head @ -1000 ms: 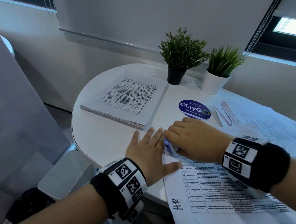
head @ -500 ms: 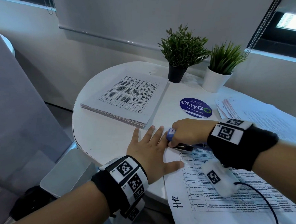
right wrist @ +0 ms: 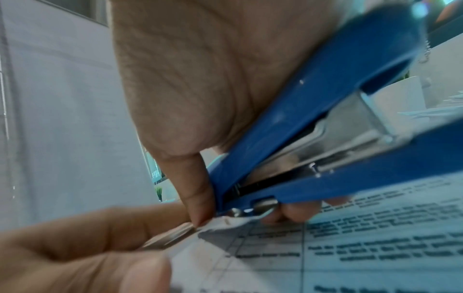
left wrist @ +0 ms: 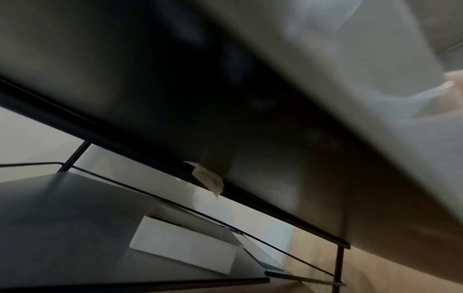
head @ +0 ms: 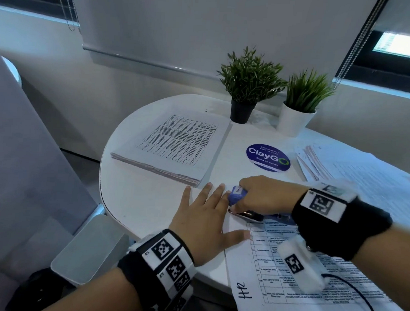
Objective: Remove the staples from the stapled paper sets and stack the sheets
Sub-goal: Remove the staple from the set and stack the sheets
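My left hand (head: 205, 217) lies flat with straight, spread fingers on the top left corner of a printed paper set (head: 287, 278) at the table's near edge. My right hand (head: 261, 194) grips a blue stapler (head: 237, 194), its metal tip against that same corner. In the right wrist view the stapler (right wrist: 313, 138) is held between thumb and fingers, its tip touching the lifted corner of the paper set (right wrist: 338, 247). A stack of loose sheets (head: 176, 146) lies at the table's far left. The left wrist view shows only the table's dark underside.
Two potted plants, one in a black pot (head: 242, 109) and one in a white pot (head: 295, 119), stand at the back. A round blue sticker (head: 268, 157) marks the white round table (head: 137, 194). More papers (head: 364, 175) lie at the right. A grey chair (head: 32, 170) is on the left.
My right hand has rolled over, wrist turned up, tilting the stapler onto the paper's corner. My left hand has stayed flat on the corner.
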A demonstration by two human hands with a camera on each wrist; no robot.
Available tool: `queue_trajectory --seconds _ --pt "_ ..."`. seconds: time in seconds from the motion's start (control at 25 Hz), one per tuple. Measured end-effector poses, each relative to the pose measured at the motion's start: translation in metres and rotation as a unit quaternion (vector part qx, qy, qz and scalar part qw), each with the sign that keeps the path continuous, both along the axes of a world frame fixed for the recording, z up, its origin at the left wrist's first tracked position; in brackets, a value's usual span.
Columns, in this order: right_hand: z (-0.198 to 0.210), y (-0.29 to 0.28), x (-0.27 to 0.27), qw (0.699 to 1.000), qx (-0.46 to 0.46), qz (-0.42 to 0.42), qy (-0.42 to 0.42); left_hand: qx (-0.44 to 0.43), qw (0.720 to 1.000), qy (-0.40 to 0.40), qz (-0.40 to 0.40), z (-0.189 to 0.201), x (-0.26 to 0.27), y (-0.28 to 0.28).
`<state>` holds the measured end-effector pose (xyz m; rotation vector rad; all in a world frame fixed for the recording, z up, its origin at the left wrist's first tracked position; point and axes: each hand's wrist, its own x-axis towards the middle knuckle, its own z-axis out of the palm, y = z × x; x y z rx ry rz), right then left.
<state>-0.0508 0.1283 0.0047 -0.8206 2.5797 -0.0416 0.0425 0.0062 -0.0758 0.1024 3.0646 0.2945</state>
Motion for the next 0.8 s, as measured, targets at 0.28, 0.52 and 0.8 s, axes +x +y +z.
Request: queue_trajectory --seconds 0.28,0.52,0.8 --pt "-0.003 0.01 0.012 0.993 -0.116 -0.003 0.0 0.313 0.938 0.146 0.023 -0.002 -0.01 -0.011" --pt "-0.002 0.012 0.011 0.992 -0.122 -0.014 -0.02 0.379 0.906 0.182 0.04 0.011 0.001 -0.011" --pt "0.009 0.025 0.018 0.997 -0.071 -0.038 0.001 0.403 0.9 0.14 0.091 0.007 0.002 -0.025"
